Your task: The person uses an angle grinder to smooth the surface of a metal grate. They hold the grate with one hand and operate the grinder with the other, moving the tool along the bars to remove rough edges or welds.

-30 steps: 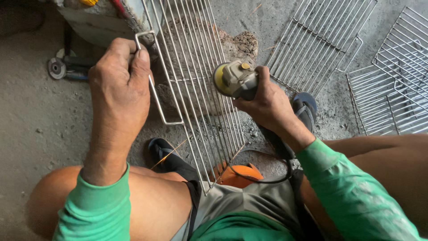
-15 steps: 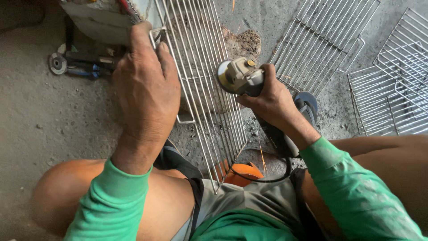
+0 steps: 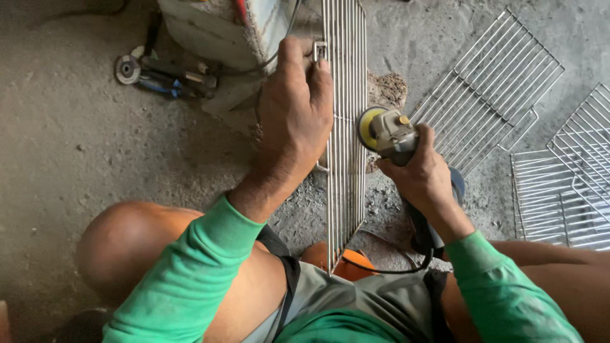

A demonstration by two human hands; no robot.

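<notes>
Gripping wire rack (image 3: 346, 159) w/ left hand (image 3: 295, 111); right hand (image 3: 419, 178) clenched round grinder (image 3: 387, 133).

You have no packages, signs or screens anywhere around your grip. The one possible label is a small red patch (image 3: 240, 9) on the grey box (image 3: 216, 32) at the top edge, just above and left of your left hand (image 3: 295, 108); it is too cropped to tell what it is. Near your right hand (image 3: 419, 174), nothing of the kind shows.
</notes>
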